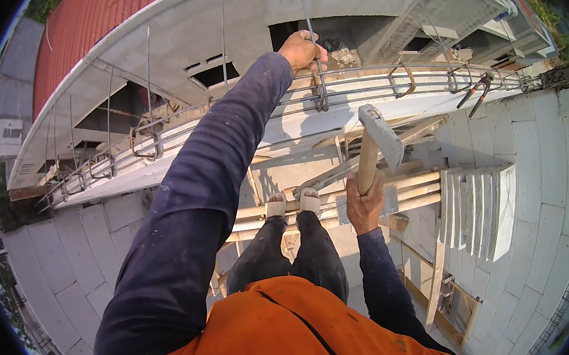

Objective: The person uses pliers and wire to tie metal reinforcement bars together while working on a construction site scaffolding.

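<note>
My left hand (302,49) reaches far out ahead with its fingers closed round a thin upright rebar (304,7). That bar rises from a long horizontal rebar cage (365,90), which lies along the top of a white wall beam. Lower and to the right, my right hand (366,204) grips a hammer (368,162) by its wooden handle. The hammer's head is grey and caked, tilted upward just short of the cage. A pair of pincers (479,95) with orange and black handles hangs on the cage at the right.
My feet stand on wooden poles (421,189) high between pale block walls (528,176). Several white blocks (480,211) are stacked at the right, beside a timber prop (436,272). More upright bars (150,88) stick up at the left. Beyond is a building with a red roof (92,32).
</note>
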Demonstrator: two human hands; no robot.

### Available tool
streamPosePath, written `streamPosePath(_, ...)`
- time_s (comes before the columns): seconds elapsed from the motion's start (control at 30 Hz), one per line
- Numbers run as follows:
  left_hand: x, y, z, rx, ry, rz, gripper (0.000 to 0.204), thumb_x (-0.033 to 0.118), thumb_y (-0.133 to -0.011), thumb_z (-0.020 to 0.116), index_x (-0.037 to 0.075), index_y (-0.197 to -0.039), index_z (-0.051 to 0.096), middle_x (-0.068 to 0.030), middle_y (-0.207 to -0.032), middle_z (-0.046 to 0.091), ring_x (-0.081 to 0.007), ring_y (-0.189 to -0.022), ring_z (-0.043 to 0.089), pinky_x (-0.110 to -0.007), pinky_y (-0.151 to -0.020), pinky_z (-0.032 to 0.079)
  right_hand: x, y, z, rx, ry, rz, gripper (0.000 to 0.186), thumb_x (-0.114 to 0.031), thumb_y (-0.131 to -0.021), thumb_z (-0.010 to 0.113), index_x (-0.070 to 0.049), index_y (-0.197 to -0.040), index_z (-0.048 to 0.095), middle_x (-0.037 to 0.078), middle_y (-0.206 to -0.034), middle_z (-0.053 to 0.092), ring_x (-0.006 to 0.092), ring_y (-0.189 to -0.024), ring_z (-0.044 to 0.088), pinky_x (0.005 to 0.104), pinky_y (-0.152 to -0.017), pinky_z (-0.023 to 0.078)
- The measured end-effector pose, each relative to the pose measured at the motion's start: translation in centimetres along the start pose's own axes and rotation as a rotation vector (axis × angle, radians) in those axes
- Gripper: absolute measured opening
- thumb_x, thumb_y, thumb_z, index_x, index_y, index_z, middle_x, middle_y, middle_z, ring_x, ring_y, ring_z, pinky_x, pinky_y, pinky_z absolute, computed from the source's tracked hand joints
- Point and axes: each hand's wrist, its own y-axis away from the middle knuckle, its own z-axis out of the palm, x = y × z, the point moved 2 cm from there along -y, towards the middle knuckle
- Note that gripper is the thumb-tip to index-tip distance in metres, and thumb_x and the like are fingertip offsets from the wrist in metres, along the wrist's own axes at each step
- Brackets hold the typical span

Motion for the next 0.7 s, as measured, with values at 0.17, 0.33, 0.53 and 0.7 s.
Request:
streamPosePath(0.17, 0.2, -0.2, 0.9, -0.001, -0.027, -0.006, 0.062, -0.008, -0.092, 0.052, -0.009, -0.152, 0.033, -0.0207, -0.117, 0.063, -0.0277, -0.098, 0.072, -0.037, -0.083, 0.068, 4.5, 0.0, 2.7, -0.148, 0.122, 0.043, 0.035, -0.025, -0.098, 0.071, -0.002, -0.117, 0.053, 0.025, -0.092, 0.067, 0.0433, -0.086, 0.07, 0.0463, -0.074, 0.053)
streamPosePath(0.33, -0.3, -0.5, 0.0, 0.042, -0.045, 0.012, 0.061, -0.007, -0.093, 0.053, -0.01, -0.151, 0.033, -0.0206, -0.116, 0.063, -0.0282, -0.095, 0.072, -0.037, -0.08, 0.068, 1.8, 0.3, 1.7, -0.184, 0.083, 0.142, 0.033, -0.024, -0.098, 0.07, -0.003, -0.118, 0.054, 0.025, -0.094, 0.067, 0.0437, -0.087, 0.07, 0.0471, -0.076, 0.053)
streamPosePath(0.53, -0.6, -0.7, -0.1, 0.025, -0.05, 0.018, 0.059, -0.006, -0.095, 0.052, -0.01, -0.151, 0.034, -0.0202, -0.116, 0.063, -0.0286, -0.095, 0.072, -0.037, -0.08, 0.068, -1.1, 0.8, 2.4, -0.039, -0.129, 0.109, 0.035, -0.025, -0.098, 0.069, -0.003, -0.121, 0.054, 0.028, -0.099, 0.066, 0.0481, -0.091, 0.068, 0.0494, -0.078, 0.053)
streamPosePath(0.7, -0.1, -0.6, 0.5, 0.033, -0.094, -0.02, 0.061, -0.007, -0.094, 0.052, -0.01, -0.151, 0.034, -0.0195, -0.116, 0.064, -0.0279, -0.096, 0.072, -0.036, -0.079, 0.067, 3.2, -0.5, 3.1, -0.188, 0.132, 0.111, 0.035, -0.024, -0.097, 0.07, -0.002, -0.12, 0.055, 0.026, -0.1, 0.067, 0.0473, -0.091, 0.068, 0.05, -0.079, 0.053)
